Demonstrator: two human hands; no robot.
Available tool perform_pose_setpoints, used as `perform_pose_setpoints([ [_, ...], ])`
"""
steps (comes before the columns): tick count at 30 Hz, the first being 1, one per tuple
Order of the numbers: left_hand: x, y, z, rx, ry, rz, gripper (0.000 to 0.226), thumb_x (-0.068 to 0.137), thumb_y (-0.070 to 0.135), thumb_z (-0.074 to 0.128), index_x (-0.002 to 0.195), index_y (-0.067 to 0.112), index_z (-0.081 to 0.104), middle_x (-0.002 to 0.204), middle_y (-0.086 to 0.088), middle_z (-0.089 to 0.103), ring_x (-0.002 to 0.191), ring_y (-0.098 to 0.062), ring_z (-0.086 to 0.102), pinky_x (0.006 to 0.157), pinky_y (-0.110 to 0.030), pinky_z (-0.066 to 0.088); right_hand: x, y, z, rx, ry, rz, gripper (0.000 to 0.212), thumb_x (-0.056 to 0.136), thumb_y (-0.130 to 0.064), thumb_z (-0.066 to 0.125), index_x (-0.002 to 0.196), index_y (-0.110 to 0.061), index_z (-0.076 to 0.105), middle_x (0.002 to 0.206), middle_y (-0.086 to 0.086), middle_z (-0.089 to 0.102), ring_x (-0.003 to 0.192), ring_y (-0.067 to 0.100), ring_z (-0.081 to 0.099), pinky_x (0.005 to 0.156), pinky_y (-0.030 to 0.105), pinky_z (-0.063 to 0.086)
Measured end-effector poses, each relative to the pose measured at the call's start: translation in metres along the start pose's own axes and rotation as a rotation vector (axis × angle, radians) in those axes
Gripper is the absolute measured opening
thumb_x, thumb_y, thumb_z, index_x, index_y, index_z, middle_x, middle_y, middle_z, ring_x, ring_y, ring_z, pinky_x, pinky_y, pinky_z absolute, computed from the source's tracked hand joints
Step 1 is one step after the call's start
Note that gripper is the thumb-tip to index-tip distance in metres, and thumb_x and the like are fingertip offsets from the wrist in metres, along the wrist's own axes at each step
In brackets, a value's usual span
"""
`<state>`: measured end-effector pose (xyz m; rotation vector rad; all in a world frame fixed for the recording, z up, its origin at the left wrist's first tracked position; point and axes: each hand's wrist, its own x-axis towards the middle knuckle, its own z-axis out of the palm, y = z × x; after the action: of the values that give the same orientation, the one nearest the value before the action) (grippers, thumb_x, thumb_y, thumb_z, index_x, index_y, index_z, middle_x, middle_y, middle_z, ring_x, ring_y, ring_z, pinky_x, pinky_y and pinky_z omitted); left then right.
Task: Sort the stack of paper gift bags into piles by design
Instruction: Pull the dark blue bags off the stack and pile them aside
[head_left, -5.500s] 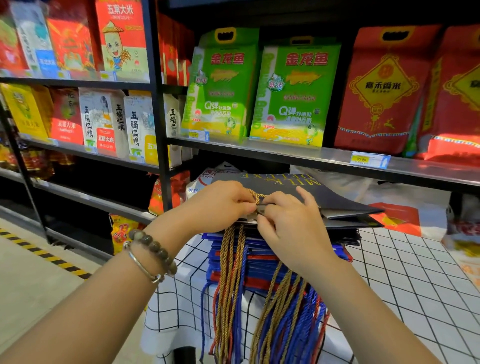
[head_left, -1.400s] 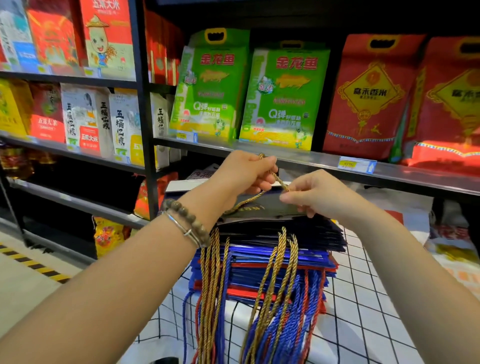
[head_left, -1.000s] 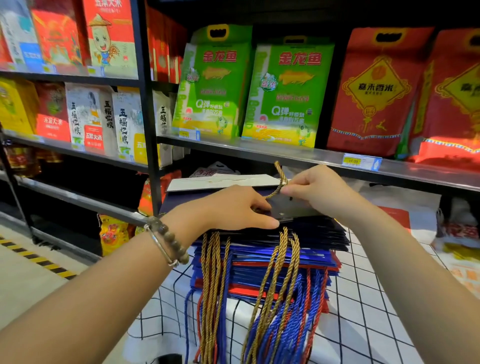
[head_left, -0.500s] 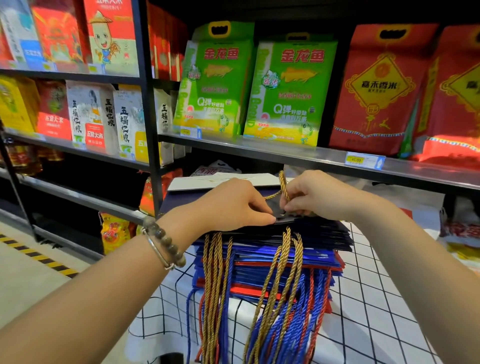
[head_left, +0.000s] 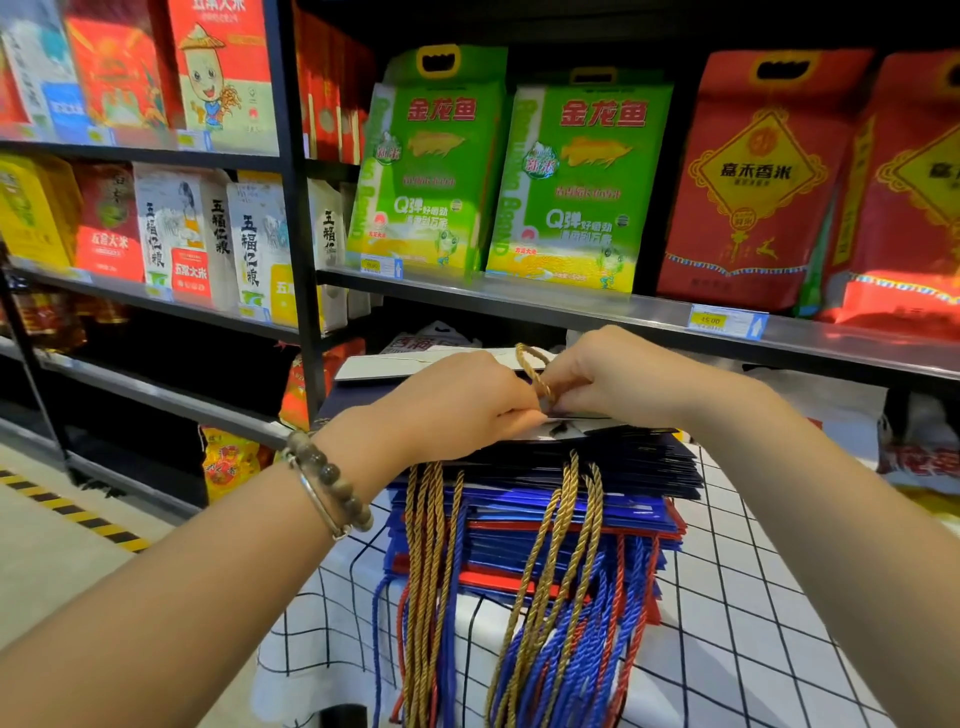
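Gold cord (head_left: 534, 379) loops up, pinched by the right grip (head_left: 618, 379); left grip (head_left: 457, 402) pinches the top dark bag (head_left: 592, 422) of the stack (head_left: 545, 519) on the checked desk (head_left: 753, 623).

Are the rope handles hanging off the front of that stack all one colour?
No: gold handles, blue handles and red handles all dangle over the front of the stack.
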<state>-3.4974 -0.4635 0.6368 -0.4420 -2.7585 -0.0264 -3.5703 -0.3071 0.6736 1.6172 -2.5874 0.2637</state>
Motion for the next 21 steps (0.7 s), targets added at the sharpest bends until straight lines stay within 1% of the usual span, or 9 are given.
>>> perform_pose_setpoints([
  [2, -0.001, 0.000, -0.002, 0.055, -0.008, 0.009, 0.032, 0.099, 0.034, 0.039, 0.099, 0.018, 0.067, 0.084, -0.002, 0.066, 0.071, -0.015, 0.048, 0.063, -0.032, 0.037, -0.003, 0.003, 0.002, -0.020, 0.005, -0.020, 0.017, 0.090, -0.012, 0.054, 0.098, -0.013, 0.069, 0.087, 0.006, 0.067, 0.081, 0.021, 0.056, 0.076, 0.032, 0.039],
  [5, -0.003, -0.005, -0.003, 0.116, 0.010, 0.025, 0.034, 0.099, 0.035, 0.036, 0.103, 0.019, 0.066, 0.088, 0.000, 0.068, 0.077, -0.018, 0.055, 0.067, -0.035, 0.042, -0.012, 0.009, 0.004, 0.134, -0.009, 0.028, 0.022, 0.090, -0.010, 0.051, 0.109, -0.011, 0.064, 0.095, 0.007, 0.069, 0.089, 0.024, 0.060, 0.084, 0.035, 0.042],
  [7, -0.002, -0.007, -0.004, 0.148, 0.007, 0.031, 0.035, 0.099, 0.036, 0.035, 0.106, 0.021, 0.065, 0.092, 0.001, 0.068, 0.082, -0.019, 0.058, 0.069, -0.035, 0.042, -0.016, 0.010, 0.007, 0.231, -0.018, 0.038, 0.030, 0.086, -0.007, 0.056, 0.115, -0.014, 0.062, 0.097, -0.002, 0.072, 0.094, 0.013, 0.064, 0.091, 0.037, 0.047],
  [9, -0.002, -0.005, -0.007, 0.180, -0.020, 0.030, 0.036, 0.099, 0.037, 0.033, 0.108, 0.023, 0.064, 0.094, 0.002, 0.068, 0.085, -0.019, 0.059, 0.070, -0.034, 0.043, -0.018, 0.013, 0.012, 0.197, 0.002, 0.019, 0.032, 0.086, -0.007, 0.059, 0.117, -0.015, 0.060, 0.096, -0.011, 0.071, 0.091, 0.002, 0.062, 0.092, 0.035, 0.046],
  [11, 0.000, -0.003, -0.009, 0.278, -0.021, 0.030, 0.036, 0.100, 0.037, 0.032, 0.106, 0.022, 0.064, 0.093, 0.002, 0.067, 0.085, -0.021, 0.059, 0.067, -0.033, 0.042, -0.018, 0.014, 0.017, 0.159, 0.073, 0.012, 0.033, 0.088, -0.008, 0.058, 0.119, -0.020, 0.059, 0.089, -0.016, 0.069, 0.086, 0.001, 0.060, 0.089, 0.036, 0.046],
  [15, 0.000, 0.006, -0.007, 0.443, 0.368, 0.163, 0.033, 0.084, 0.027, 0.043, 0.066, 0.013, 0.066, 0.060, -0.003, 0.058, 0.051, -0.025, 0.055, 0.045, -0.026, 0.030, -0.019, 0.016, 0.028, 0.182, 0.209, 0.027, 0.037, 0.090, -0.006, 0.053, 0.122, -0.025, 0.057, 0.098, -0.004, 0.071, 0.097, 0.014, 0.064, 0.086, 0.042, 0.048],
  [17, -0.005, 0.023, -0.007, 0.402, 0.482, 0.054, 0.032, 0.080, 0.027, 0.044, 0.062, 0.012, 0.065, 0.054, -0.002, 0.053, 0.044, -0.022, 0.050, 0.042, -0.021, 0.021, -0.017, 0.017, 0.032, 0.190, 0.247, 0.041, 0.037, 0.090, -0.007, 0.053, 0.121, -0.025, 0.058, 0.102, -0.004, 0.071, 0.101, 0.014, 0.063, 0.087, 0.042, 0.049],
  [18, -0.006, 0.033, -0.004, 0.364, 0.466, -0.005, 0.031, 0.084, 0.028, 0.046, 0.065, 0.012, 0.065, 0.056, -0.001, 0.054, 0.044, -0.022, 0.051, 0.042, -0.019, 0.018, -0.016, 0.018, 0.033, 0.197, 0.262, 0.046, 0.036, 0.090, -0.007, 0.052, 0.120, -0.025, 0.058, 0.102, -0.004, 0.070, 0.101, 0.015, 0.063, 0.086, 0.043, 0.049],
  [21, 0.000, 0.053, 0.010, 0.390, 0.228, -0.233, 0.031, 0.099, 0.031, 0.037, 0.092, 0.015, 0.063, 0.081, -0.001, 0.062, 0.067, -0.022, 0.057, 0.043, -0.023, 0.015, -0.015, 0.019, 0.036, 0.251, 0.271, 0.088, 0.035, 0.091, -0.009, 0.052, 0.121, -0.026, 0.059, 0.096, 0.000, 0.072, 0.095, 0.019, 0.064, 0.084, 0.047, 0.049],
])
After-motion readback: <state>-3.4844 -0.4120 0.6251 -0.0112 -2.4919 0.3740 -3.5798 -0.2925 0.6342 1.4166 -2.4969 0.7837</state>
